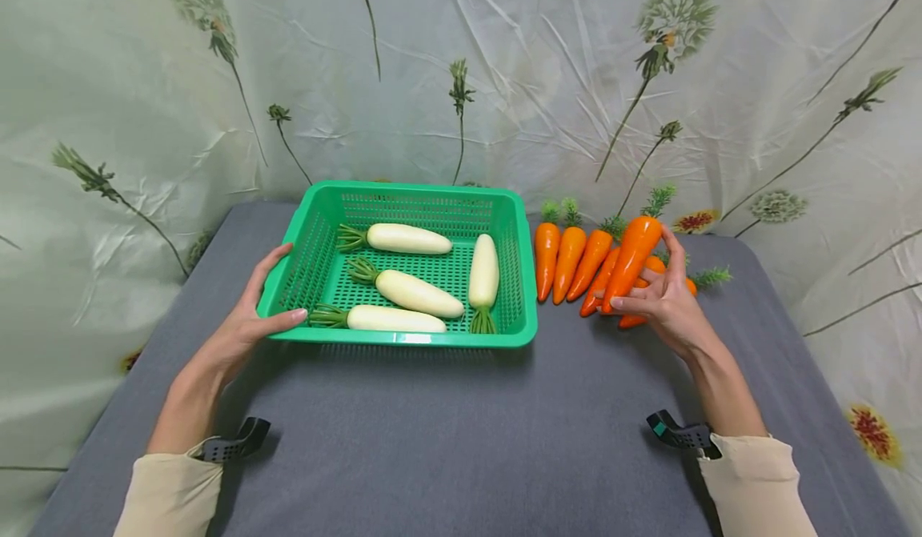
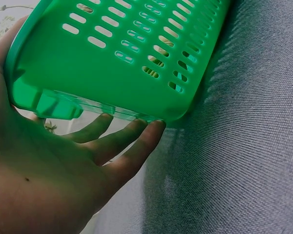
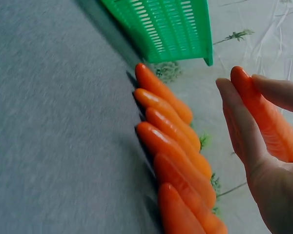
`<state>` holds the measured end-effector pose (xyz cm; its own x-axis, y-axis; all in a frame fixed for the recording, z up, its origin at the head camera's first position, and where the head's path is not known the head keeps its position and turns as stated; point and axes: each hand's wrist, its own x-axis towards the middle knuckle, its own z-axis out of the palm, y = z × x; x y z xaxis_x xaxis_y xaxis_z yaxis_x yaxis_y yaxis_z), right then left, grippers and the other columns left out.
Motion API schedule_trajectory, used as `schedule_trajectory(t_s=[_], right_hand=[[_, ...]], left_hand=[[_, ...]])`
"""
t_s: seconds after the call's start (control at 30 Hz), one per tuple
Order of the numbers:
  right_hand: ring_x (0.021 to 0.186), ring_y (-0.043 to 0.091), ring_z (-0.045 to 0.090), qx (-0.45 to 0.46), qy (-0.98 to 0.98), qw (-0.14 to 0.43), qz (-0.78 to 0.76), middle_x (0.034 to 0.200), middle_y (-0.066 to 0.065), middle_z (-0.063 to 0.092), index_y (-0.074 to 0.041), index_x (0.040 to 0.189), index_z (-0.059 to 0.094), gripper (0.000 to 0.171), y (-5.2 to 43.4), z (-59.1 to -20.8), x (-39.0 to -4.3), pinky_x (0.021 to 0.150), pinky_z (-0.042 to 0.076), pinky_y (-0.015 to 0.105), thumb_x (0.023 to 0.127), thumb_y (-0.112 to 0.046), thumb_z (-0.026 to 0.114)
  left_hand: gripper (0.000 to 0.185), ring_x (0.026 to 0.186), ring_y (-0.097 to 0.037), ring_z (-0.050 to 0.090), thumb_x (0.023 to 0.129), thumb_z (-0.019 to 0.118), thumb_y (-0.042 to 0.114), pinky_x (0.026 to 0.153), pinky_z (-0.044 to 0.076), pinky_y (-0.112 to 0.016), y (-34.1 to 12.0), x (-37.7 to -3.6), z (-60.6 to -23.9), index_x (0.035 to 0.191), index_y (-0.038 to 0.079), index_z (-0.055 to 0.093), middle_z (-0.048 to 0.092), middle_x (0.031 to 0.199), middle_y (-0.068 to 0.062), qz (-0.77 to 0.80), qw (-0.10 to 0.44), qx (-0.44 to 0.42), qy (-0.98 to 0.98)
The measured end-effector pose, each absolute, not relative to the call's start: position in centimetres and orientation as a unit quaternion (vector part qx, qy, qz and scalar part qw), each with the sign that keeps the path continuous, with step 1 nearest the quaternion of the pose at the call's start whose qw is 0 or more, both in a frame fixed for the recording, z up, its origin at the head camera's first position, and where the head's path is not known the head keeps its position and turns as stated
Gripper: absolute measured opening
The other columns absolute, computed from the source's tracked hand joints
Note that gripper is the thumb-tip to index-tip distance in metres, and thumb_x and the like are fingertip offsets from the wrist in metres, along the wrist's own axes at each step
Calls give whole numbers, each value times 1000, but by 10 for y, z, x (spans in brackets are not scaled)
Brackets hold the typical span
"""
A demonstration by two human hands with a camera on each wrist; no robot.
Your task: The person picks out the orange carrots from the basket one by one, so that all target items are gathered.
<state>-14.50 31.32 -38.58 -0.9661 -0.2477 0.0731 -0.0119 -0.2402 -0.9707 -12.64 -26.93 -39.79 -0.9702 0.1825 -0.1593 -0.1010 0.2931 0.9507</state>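
A green plastic basket with slotted walls stands on the grey cloth, holding several white radishes with green stem stubs. My left hand grips its left side, thumb on the rim and fingers against the outer wall, as the left wrist view shows. Between thumb and fingers, my right hand holds an orange carrot, tip down toward me and green top away. In the right wrist view that carrot is raised above the other carrots, which lie side by side right of the basket.
The grey cloth-covered table runs toward me. A pale curtain printed with dandelions hangs behind and at both sides. Black bands sit on both wrists. The row of carrots lies close to the basket's right wall.
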Motion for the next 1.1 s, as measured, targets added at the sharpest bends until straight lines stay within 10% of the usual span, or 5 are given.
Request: schedule_trajectory(t_s=[0.43,1.1], right_hand=[[107,12,74,-55,653,-15,-755,123,-2,68,-30,162,-6,122,330,-400,-126,83,60,24,83,27,66],[77,-3,70,118,759,-19,-640,90,-20,67,-28,160,-27,133,355,-410,-98,71,52,13,87,6,78]], left_hand=[[96,137,-15,34,98,67,17,98,35,-21,-270,-125,-398,163,53,6,8,168,-12,597,117,29,793],[96,140,-16,32,98,67,18,103,32,-32,-270,-126,-396,163,53,6,4,172,-10,593,119,32,796]])
